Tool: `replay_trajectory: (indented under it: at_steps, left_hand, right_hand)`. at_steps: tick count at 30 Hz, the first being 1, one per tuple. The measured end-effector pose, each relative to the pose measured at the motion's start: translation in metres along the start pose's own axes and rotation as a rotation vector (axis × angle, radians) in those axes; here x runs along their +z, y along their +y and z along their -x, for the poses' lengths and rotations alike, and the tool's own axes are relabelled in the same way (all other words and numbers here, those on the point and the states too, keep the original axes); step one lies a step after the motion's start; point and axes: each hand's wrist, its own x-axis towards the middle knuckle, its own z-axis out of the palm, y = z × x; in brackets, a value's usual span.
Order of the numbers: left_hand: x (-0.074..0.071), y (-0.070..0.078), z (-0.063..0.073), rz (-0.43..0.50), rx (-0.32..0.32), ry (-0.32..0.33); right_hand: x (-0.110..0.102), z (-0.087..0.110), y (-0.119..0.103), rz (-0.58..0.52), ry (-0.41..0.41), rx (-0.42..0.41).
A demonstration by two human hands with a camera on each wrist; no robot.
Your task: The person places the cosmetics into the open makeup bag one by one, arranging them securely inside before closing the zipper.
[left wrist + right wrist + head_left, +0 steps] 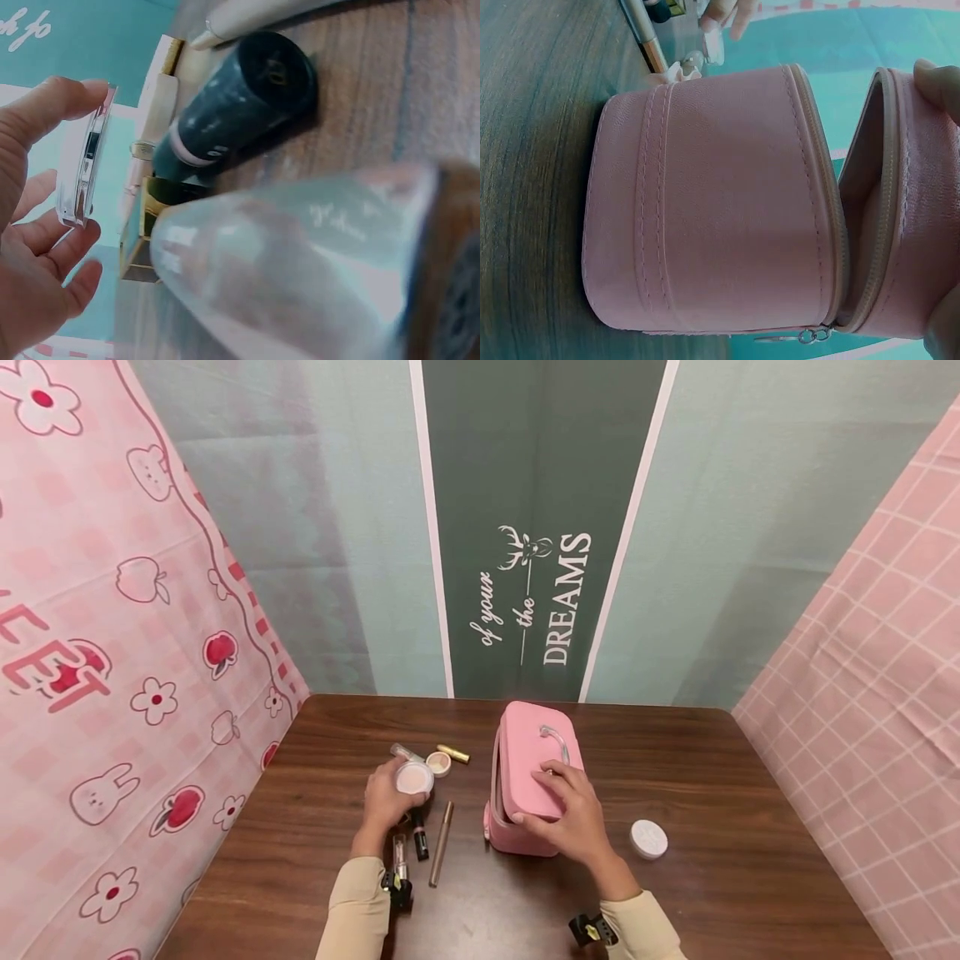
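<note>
My left hand [382, 797] pinches a round, pale compact [414, 778] between thumb and fingers, above the left part of the table. In the left wrist view the compact [86, 161] is seen edge-on. With thumb and fingers spread across it, my right hand [573, 814] grips the lid [525, 747] of a pink makeup case [522, 841]. The lid stands partly raised, its zip undone, leaving a gap above the case body [720, 202] in the right wrist view. What lies inside the case is hidden.
Near my left hand lie a dark tube [421, 842], a clear tube [400, 852], a brown pencil-like stick [442, 845], a small round palette [438, 764], a gold tube [453, 753] and another clear tube [406, 752]. Right of the case sits a white round container [648, 839].
</note>
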Motion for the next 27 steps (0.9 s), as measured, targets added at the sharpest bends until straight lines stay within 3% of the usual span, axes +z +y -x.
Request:
replay_trajectory:
  at_steps: [5, 18, 27]
  left_hand:
    - [-0.004, 0.005, -0.001, 0.057, 0.026, 0.024]
    - [-0.014, 0.014, 0.009, 0.082, 0.04, 0.09]
    - [-0.014, 0.022, 0.016, 0.092, 0.092, 0.084]
  right_hand:
    - [-0.004, 0.0, 0.001, -0.07, 0.007, 0.046]
    - [-0.008, 0.003, 0.001, -0.156, 0.038, 0.1]
    - [-0.026, -0.009, -0.029, -0.262, 0.096, 0.118]
